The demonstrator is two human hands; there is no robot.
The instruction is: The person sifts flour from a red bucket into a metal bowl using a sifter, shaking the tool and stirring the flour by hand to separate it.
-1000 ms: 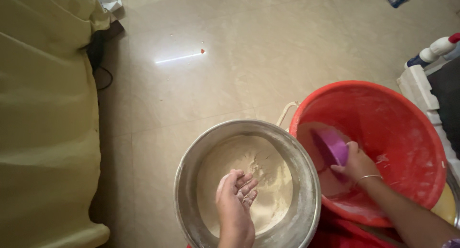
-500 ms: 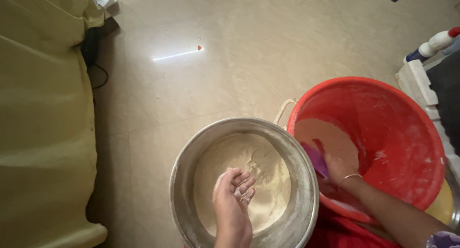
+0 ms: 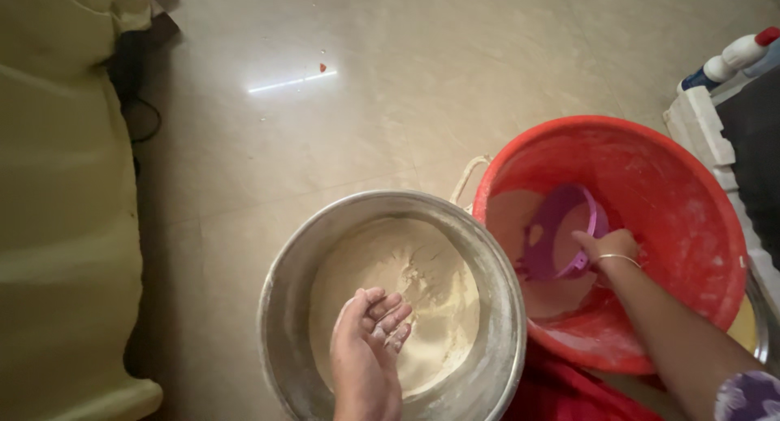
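Kneading pose over the steel bowl [image 3: 280,307]: left hand [image 3: 370,340] palm up above the pale flour [image 3: 422,283], fingers loosely curled, dusted white, grip slack and closed on nothing beyond a pinch of flour clinging to the fingertips. Right hand [image 3: 609,246], bangle at the wrist, reaching into the red tub [image 3: 699,226] just beside the bowl, grip wrapped around the rim of a purple scoop [image 3: 561,226] tilted on edge over more flour at the tub's bottom. Both vessels resting on the beige tiled floor [image 3: 366,104], rims nearly touching. Yellow cloth-covered furniture [image 3: 57,185] along the left edge; white bottle [image 3: 731,59] with red cap at the upper right, well apart from the hands.
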